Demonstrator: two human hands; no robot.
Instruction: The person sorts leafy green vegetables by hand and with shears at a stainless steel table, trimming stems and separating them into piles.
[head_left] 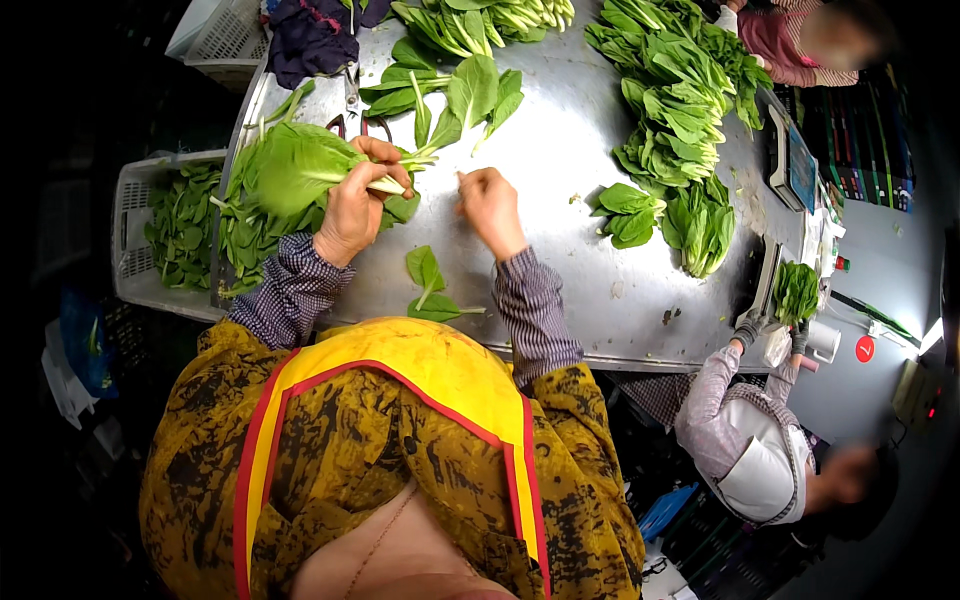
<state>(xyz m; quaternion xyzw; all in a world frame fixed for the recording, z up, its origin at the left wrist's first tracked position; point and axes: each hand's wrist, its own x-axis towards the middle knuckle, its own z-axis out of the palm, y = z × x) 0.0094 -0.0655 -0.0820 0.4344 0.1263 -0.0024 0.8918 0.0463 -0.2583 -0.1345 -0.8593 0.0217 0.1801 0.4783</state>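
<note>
My left hand [355, 205] is closed around the pale stalk end of a head of bok choy [300, 172], whose leaves point left and are partly blurred. To the right of it, my right hand [490, 210] hovers over the metal table with its fingers curled together; whatever they may hold is hidden. Loose bok choy leaves [472, 92] lie just beyond my hands. Two more leaves, among them a small leaf [425, 268], rest near the table's front edge. Scissors [352, 92] lie beyond my left hand, handles toward me.
A white crate [135, 235] of leaves stands left of the metal table [560, 270]. Bok choy heads [675, 110] line the table's right side, near a scale [792, 160]. Dark cloth [305, 45] lies far left. One co-worker [745, 440] holds greens at right; another person [790, 45] is at far right.
</note>
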